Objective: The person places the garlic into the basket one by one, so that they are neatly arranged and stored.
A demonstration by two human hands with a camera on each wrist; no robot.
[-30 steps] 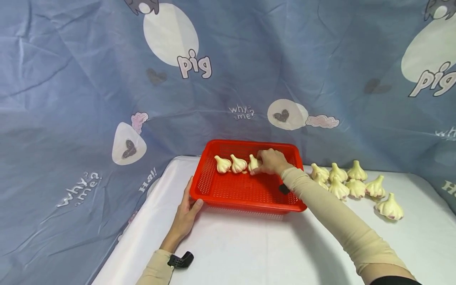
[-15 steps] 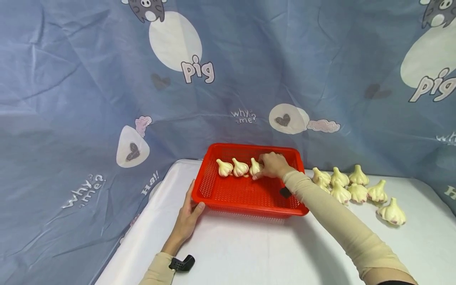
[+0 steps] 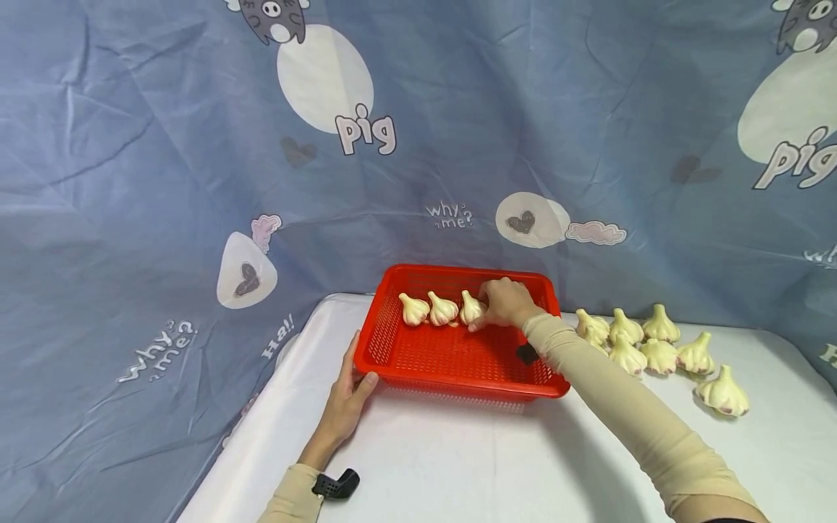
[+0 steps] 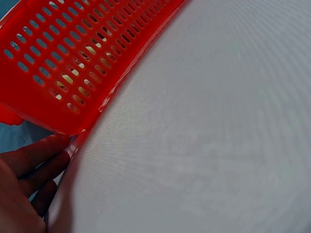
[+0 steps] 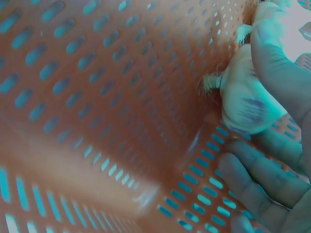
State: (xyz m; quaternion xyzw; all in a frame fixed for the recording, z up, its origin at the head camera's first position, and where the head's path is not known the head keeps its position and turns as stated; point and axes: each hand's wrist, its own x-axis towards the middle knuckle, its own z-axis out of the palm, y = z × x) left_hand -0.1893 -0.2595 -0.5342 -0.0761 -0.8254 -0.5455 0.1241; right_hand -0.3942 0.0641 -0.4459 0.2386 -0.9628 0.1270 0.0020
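Pinching a garlic bulb (image 3: 471, 308) inside the red basket (image 3: 458, 382), the right hand (image 3: 506, 301) curves thumb and fingers about it, beside 2 bulbs (image 3: 443, 309) farther left in the basket; the left hand (image 3: 343, 401), fingers nearly straight, touches the basket's near left corner. I judge that careless release could roll the held bulb into its neighbour, and the right sleeve (image 3: 615, 396), crossing the basket's right rim, could nudge the basket askew.
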